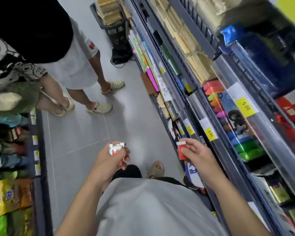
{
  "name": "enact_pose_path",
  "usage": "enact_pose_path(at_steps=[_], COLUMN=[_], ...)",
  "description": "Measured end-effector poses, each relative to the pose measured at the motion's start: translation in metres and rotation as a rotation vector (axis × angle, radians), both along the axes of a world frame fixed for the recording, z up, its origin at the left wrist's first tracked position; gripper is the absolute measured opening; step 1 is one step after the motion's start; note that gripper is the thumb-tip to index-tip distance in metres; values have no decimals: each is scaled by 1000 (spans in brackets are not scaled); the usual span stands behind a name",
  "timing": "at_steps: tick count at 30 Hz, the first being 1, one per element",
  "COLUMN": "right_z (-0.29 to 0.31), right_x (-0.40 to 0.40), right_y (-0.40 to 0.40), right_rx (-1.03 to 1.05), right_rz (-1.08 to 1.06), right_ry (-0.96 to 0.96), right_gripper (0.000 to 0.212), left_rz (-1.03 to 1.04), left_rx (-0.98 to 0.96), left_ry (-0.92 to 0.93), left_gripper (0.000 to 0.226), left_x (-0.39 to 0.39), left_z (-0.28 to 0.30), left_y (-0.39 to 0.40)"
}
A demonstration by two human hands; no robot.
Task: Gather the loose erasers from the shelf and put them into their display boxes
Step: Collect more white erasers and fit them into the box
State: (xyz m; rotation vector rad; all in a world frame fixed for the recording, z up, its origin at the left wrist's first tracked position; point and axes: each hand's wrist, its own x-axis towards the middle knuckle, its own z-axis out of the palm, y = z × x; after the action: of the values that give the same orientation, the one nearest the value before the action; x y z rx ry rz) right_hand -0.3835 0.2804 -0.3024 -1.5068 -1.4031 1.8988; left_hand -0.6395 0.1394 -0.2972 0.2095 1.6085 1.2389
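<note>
over open aisle floor (85,133) | hands hold erasers: left hand (111,158), right hand (197,155)

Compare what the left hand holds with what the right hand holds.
The left hand grips a bunch of erasers, several red-and-white pieces clustered together; the right hand pinches a single eraser. The bunch is mostly buried in the fingers, while the single eraser shows nearly its whole length, white end up. Both are red with white and are held over the aisle floor.
</note>
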Motion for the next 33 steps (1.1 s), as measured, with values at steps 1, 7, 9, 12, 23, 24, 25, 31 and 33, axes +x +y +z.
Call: enact_pose_path(at_steps=[1,7,9,12,23,24,25,31,33], right_z=[6,49,64,93,216,228,239,303,325], right_x=[-3,-17,-19,-24,-17,-15,-14,11,25], right_y=[9,50,58,65,49,46,43,35,42], right_rx=[20,117,140,175,575,606,635,878,960], right_rz=[-9,-92,-165,-265,-485,-515,-546,-615,-615], right_ry=[19,102,156,222,103,71,42,-212,-331], right_gripper=[33,35,34,35,27,25,24,26,26], left_rz=[-8,-198,-303,-467,-982,-1005,-1026,-1142,-1148], left_rx=[20,215,297,432,833,860,886,1012,1031], left_ry=[2,40,33,12,-101,-113,-121,-153,-150], left_gripper=[27,31,34,33,24,24,24,20,20], left_x=[-3,-22,-23,-21,39,44,50,80,90], left_z=[7,59,81,117,239,248,256,296,305], left_y=[16,124,158,205,305,310,315,335,339])
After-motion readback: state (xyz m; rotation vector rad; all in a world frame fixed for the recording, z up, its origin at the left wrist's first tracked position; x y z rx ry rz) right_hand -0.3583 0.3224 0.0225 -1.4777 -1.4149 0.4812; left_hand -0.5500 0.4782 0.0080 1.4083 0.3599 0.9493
